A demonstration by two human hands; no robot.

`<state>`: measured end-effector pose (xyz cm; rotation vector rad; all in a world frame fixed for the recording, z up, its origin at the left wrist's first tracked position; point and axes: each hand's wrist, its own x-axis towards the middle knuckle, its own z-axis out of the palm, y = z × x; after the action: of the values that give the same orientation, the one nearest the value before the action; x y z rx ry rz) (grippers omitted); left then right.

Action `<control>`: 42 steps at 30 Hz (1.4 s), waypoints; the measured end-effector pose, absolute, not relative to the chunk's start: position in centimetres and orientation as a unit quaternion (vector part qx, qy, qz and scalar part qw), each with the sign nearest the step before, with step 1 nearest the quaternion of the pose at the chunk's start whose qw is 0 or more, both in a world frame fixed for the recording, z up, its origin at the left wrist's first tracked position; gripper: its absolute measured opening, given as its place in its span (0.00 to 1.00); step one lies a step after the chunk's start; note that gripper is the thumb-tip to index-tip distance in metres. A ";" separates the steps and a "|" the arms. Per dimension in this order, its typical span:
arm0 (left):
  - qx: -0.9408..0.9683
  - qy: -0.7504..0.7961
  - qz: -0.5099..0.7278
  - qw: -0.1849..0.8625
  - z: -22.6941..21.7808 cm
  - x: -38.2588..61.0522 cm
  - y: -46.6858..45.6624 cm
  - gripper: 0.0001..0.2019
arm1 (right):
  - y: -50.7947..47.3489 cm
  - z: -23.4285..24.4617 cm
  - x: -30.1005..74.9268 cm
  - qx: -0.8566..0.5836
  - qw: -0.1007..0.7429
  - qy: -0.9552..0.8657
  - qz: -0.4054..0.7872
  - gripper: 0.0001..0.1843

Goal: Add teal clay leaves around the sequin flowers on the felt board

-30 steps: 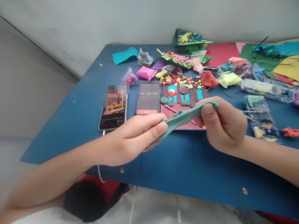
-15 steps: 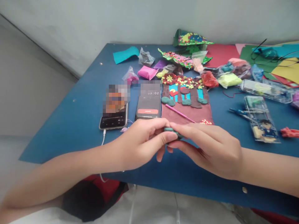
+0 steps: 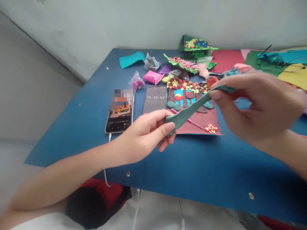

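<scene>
A strip of grey-green modelling clay point(image 3: 189, 111) is stretched in the air between my two hands. My left hand point(image 3: 146, 131) pinches its lower, wider end between thumb and fingers. The thinner, upper end is pinched in my right hand point(image 3: 259, 105), raised to the right and slightly blurred. Behind the strip lies a clay picture point(image 3: 206, 123) on a brown sheet, with tree trunks, red and yellow leaves, green bushes and a red-and-white cluster. A pink stick point(image 3: 195, 124) rests on the picture, partly covered by the strip.
Left of the picture lie a phone with a timer point(image 3: 154, 100) and a second phone point(image 3: 119, 123) on a white cable. Bagged clay, such as a pink packet point(image 3: 153, 77), is scattered behind. Decorated green pieces point(image 3: 184, 62), coloured sheets point(image 3: 227, 62) and glasses point(image 3: 275, 60) lie along the wall.
My right hand has moved up and right, away from my left hand. The clay, a small lump between my fingers before, is now drawn out into a long strip.
</scene>
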<state>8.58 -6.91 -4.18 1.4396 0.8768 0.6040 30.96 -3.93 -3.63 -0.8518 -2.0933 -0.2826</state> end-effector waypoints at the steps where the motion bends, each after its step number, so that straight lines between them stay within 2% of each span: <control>1: 0.630 0.380 0.260 0.625 -4.3 8.6 -6.9 0.08 | -4.1 -3.1 31.2 -0.354 0.393 -0.843 -0.101 0.05; 5: 0.624 0.360 0.248 0.647 -5.0 8.4 -7.0 0.07 | -5.7 -2.2 31.0 -0.247 0.328 -0.907 -0.093 0.12; 6: 0.622 0.351 0.249 0.654 -5.1 8.4 -7.1 0.09 | -6.1 -2.5 30.7 -0.215 0.323 -0.917 -0.089 0.14; 7: 0.621 0.345 0.247 0.659 -5.2 8.2 -7.3 0.11 | -6.5 -2.9 30.5 -0.184 0.284 -0.938 -0.079 0.18; 9: 0.625 0.334 0.229 0.668 -5.0 8.0 -7.5 0.14 | -7.1 -3.8 30.0 -0.157 0.267 -0.948 -0.075 0.20; 15: 0.683 0.273 0.164 0.658 -3.8 8.1 -8.2 0.15 | -8.0 -5.3 29.9 -0.164 0.269 -0.945 -0.090 0.15; 18: 0.715 0.315 0.171 0.601 -4.2 8.5 -8.2 0.07 | -8.3 -5.2 29.8 -0.153 0.265 -0.944 -0.119 0.11; 23: 0.739 0.309 0.186 0.569 -4.7 8.5 -8.1 0.13 | -8.5 -4.1 29.9 -0.193 0.241 -0.951 -0.006 0.09; 27: 0.714 0.296 0.181 0.608 -4.4 8.4 -8.0 0.13 | -7.3 -2.5 30.6 -0.180 0.194 -0.965 0.003 0.18; 31: 0.625 0.321 0.201 0.683 -4.7 8.6 -7.8 0.09 | -5.3 -1.4 32.2 -0.199 0.224 -0.951 -0.074 0.15; 33: 0.585 0.328 0.219 0.709 -4.9 8.8 -7.7 0.04 | -4.8 -0.9 33.2 -0.250 0.208 -0.941 -0.097 0.14; 36: 0.548 0.330 0.241 0.730 -5.2 9.0 -7.7 0.08 | -5.0 -0.4 33.9 -0.301 0.259 -0.911 -0.112 0.13; 39: 0.552 0.318 0.258 0.727 -5.3 9.2 -7.6 0.02 | -5.9 -0.5 33.1 -0.224 0.280 -0.932 -0.051 0.13; 42: 0.574 0.290 0.249 0.724 -5.5 9.2 -7.6 0.04 | -6.5 -1.6 31.6 -0.170 0.221 -0.959 -0.049 0.15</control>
<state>9.17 -7.58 -5.46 1.2666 0.6403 0.5494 31.56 -6.45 -1.56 -0.4707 -2.6513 -0.1361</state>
